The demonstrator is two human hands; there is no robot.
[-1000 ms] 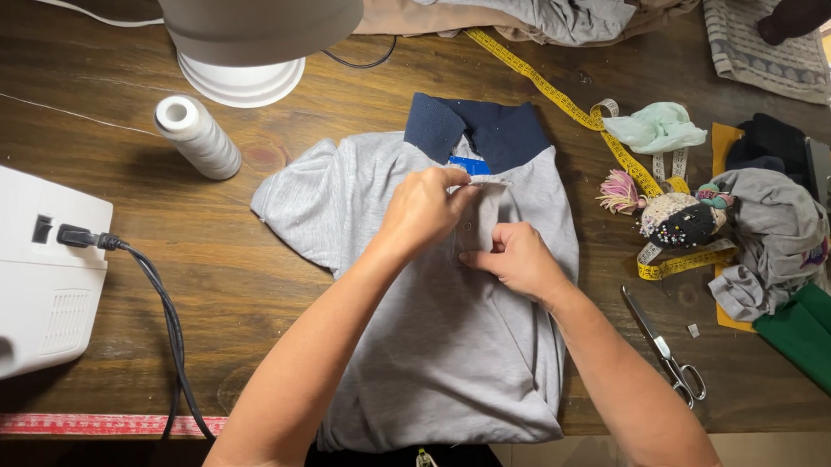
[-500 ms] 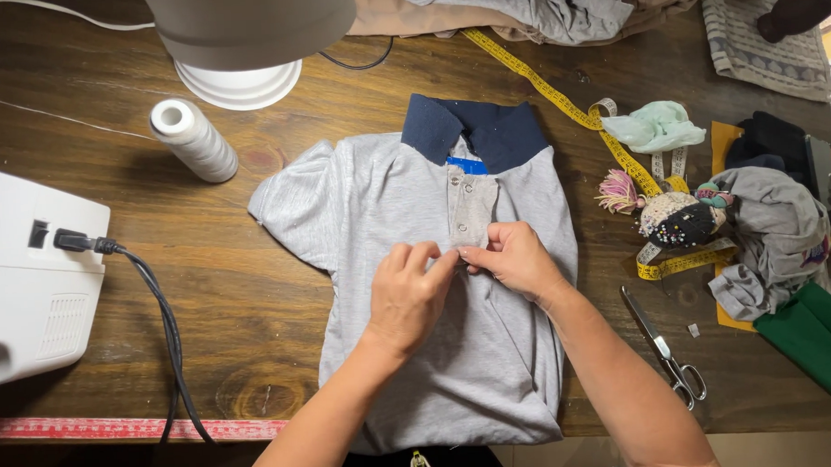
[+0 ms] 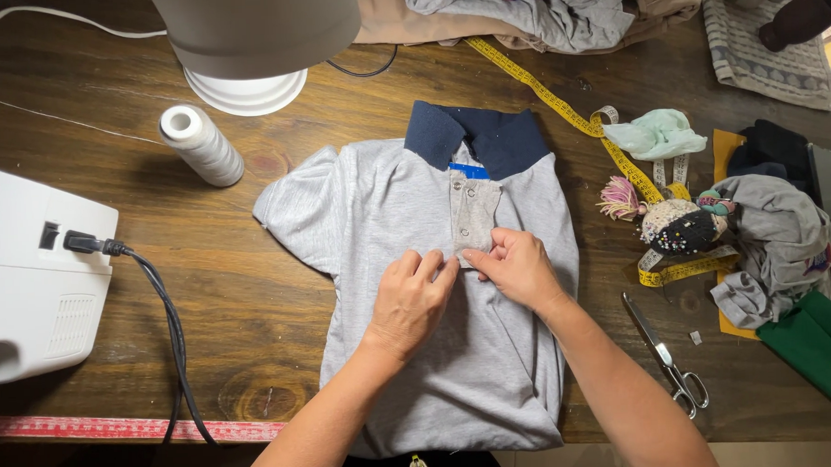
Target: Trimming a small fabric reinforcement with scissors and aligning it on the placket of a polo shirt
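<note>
Dark wooden tabletop (image 3: 252, 294) fills the frame, with a grey short-sleeved polo shirt with a navy collar (image 3: 405, 197) lying flat at its centre. Left hand (image 3: 410, 298) rests palm down on the shirt's chest, fingers together and extended, tips pressing the cloth just below the button placket (image 3: 475, 213). Right hand (image 3: 518, 269) sits touching it from the right, fingers curled and thumb pinching the placket's lower edge. Half a second earlier the left hand lay lower and more to the left; it has since slid up beside the right. Steel scissors (image 3: 667, 363) lie at lower right, a white thread spool (image 3: 201, 144) at upper left.
</note>
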